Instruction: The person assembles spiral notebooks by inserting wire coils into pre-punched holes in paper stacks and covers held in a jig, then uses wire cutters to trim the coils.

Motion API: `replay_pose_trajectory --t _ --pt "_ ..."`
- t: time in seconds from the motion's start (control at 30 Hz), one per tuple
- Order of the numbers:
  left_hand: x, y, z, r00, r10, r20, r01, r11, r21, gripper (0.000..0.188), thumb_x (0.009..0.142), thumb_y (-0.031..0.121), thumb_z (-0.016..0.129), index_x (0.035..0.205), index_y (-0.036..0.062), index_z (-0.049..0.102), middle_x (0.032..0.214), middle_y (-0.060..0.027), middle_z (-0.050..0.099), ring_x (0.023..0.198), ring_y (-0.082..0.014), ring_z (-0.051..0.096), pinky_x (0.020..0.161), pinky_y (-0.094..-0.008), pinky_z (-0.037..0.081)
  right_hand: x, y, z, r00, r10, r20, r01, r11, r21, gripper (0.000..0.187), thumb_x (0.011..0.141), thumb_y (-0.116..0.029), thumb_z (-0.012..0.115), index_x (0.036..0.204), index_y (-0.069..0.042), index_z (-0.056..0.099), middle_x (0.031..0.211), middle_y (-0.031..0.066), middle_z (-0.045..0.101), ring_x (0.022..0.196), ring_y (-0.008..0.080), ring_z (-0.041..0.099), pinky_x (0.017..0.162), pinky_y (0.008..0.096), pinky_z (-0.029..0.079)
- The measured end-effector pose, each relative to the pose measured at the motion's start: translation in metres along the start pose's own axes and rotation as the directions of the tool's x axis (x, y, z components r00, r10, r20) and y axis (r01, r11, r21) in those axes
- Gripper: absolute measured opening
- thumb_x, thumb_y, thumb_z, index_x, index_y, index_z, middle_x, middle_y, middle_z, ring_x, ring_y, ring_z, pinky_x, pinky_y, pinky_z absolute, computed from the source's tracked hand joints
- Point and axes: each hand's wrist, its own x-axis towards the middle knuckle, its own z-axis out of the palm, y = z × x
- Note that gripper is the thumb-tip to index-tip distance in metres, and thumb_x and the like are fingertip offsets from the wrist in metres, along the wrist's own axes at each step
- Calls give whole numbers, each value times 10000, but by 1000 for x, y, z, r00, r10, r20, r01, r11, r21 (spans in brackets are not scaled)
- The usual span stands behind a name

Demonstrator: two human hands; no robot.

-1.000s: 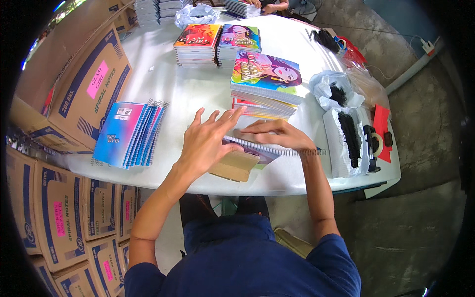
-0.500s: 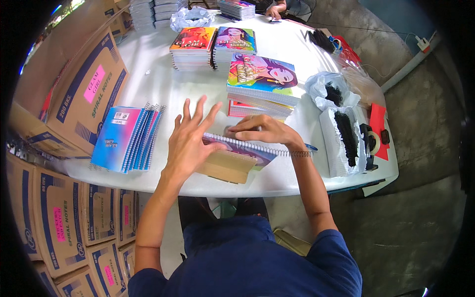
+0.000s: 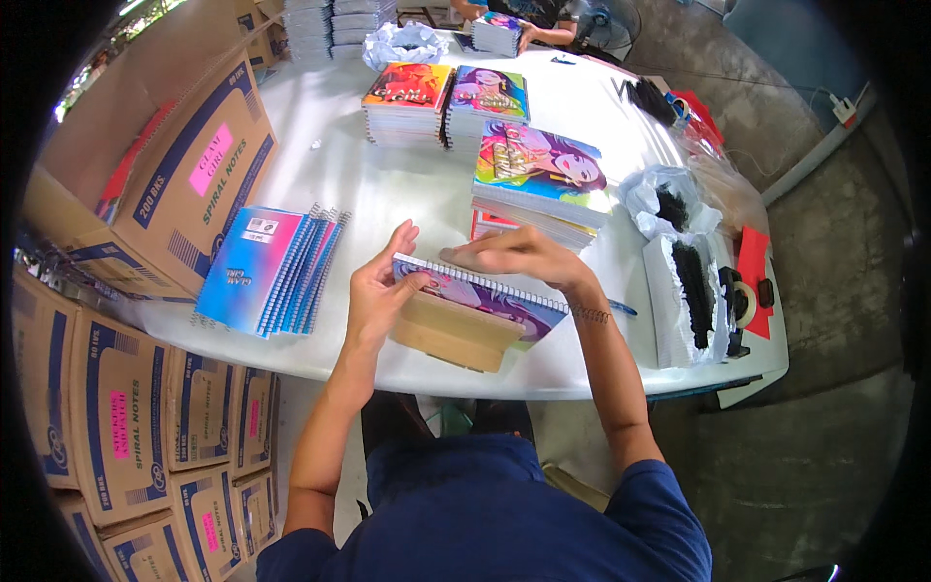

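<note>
At the near table edge, a purple and pink spiral notebook [image 3: 504, 303] stands tilted with its coil edge up, against a tan box-like block [image 3: 451, 335]. My left hand [image 3: 380, 296] grips the notebook's left end, thumb on the near cover. Over the spine is my right hand [image 3: 519, 257], its fingers stretched out along the far side of the coil and somewhat blurred. Their exact contact is hidden. A loose length of dark coil [image 3: 590, 314] sticks out past the notebook's right end, below my right wrist.
Left lie fanned blue-pink notebooks [image 3: 250, 276] beside an open carton [image 3: 204, 184]. Ahead are notebook stacks [image 3: 538, 165]. Black coils [image 3: 690, 291] fill a white-lined container at right, near a tape roll [image 3: 745, 304]. Across the table, another person's hand [image 3: 527, 37] holds notebooks.
My left fingers have drawn in from spread to closed round the notebook's end. My right hand has moved slightly along the spine. The person opposite now has a notebook stack in hand.
</note>
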Motion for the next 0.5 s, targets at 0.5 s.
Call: replay_pose_trajectory --t 0.5 --pt "-4 3 -2 998 -55 5 55 990 -128 847 787 -47 737 1504 146 331 1467 -164 439 1317 -226 452 1020 -309 426 24 -2 9 997 -78 -20 80 952 294 563 904 -508 601 1172 -20 682 1064 137 690 995 220 615 896 334 466"
